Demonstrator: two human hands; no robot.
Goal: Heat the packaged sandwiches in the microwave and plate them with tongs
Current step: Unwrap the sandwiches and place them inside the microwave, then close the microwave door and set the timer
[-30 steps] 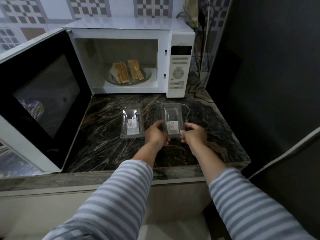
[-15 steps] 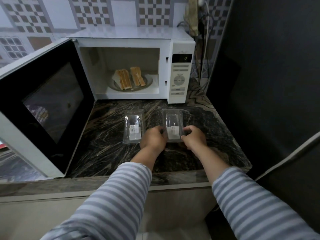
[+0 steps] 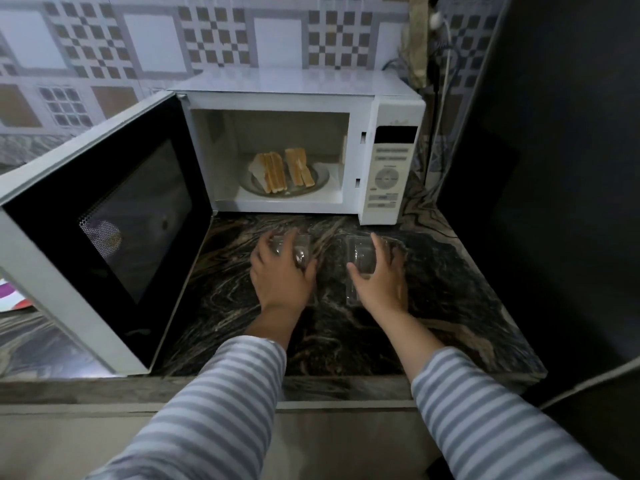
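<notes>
Two toasted sandwiches (image 3: 272,173) (image 3: 299,168) lie on a glass plate (image 3: 322,178) inside the open white microwave (image 3: 388,174). Two clear empty plastic packages sit side by side on the dark marble counter (image 3: 450,289) in front of it. My left hand (image 3: 282,275) covers the left package (image 3: 301,247) from above, fingers spread round its sides. The right package (image 3: 360,254) is grasped the same way by my right hand (image 3: 379,282), thumb on its left edge. Most of each package is hidden under a hand. No tongs are in view.
The microwave door (image 3: 104,220) swings wide open to the left and walls off that side of the counter. A tall dark surface (image 3: 554,168) bounds the right. Cables (image 3: 440,98) hang behind the microwave's right corner.
Both hands were at the near end of the right package. My left hand has moved over to the left package, and my right hand has slid forward over the right one.
</notes>
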